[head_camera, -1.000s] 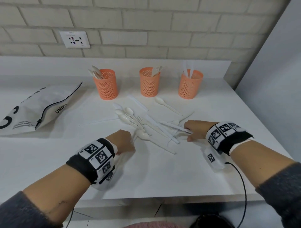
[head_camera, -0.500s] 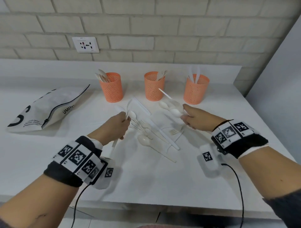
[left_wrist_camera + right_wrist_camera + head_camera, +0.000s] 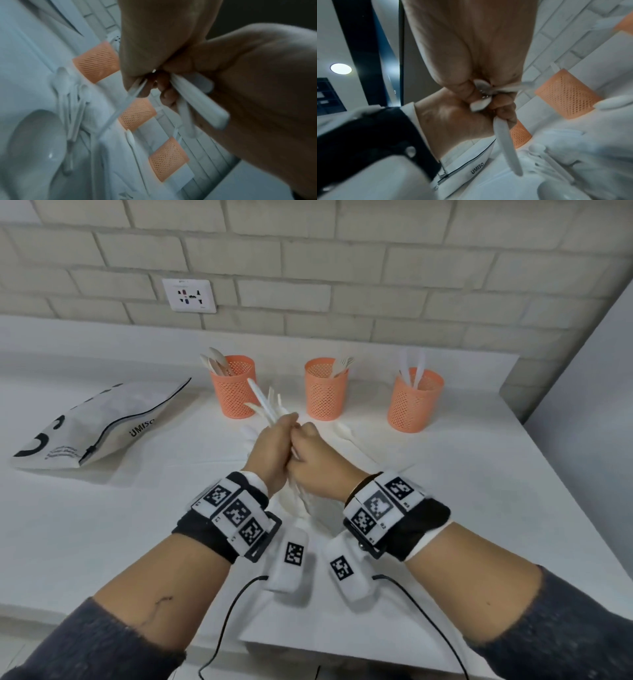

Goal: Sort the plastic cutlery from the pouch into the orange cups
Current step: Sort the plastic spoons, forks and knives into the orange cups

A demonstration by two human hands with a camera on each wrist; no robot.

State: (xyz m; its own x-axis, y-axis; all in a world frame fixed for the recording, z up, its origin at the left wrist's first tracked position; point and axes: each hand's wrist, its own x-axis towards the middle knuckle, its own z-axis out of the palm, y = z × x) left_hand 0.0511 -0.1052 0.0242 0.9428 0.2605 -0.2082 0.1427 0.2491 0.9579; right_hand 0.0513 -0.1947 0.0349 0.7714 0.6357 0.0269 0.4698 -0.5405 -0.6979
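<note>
Both hands meet above the table's middle. My left hand [image 3: 275, 436] grips a bundle of white plastic cutlery [image 3: 263, 402] that sticks up toward the left orange cup [image 3: 234, 386]. My right hand [image 3: 313, 450] presses against it, fingers curled round white cutlery handles [image 3: 202, 101]. In the right wrist view a long white handle [image 3: 506, 146] hangs below the left hand's fingers [image 3: 503, 106]. The middle cup [image 3: 326, 388] holds forks and the right cup [image 3: 414, 402] holds knives. Spoons stand in the left cup. Loose spoons [image 3: 68, 94] lie on the table under the hands.
The white zip pouch [image 3: 102, 426] lies at the left on the white table [image 3: 479, 491]. A lone spoon [image 3: 346, 433] lies in front of the middle cup. A brick wall with a socket [image 3: 189, 295] stands behind. The table's right edge runs beside a grey wall.
Both hands have lifted off the table, each with cutlery, and come together in the middle. The camera has tilted, so the cups sit lower in the view.
</note>
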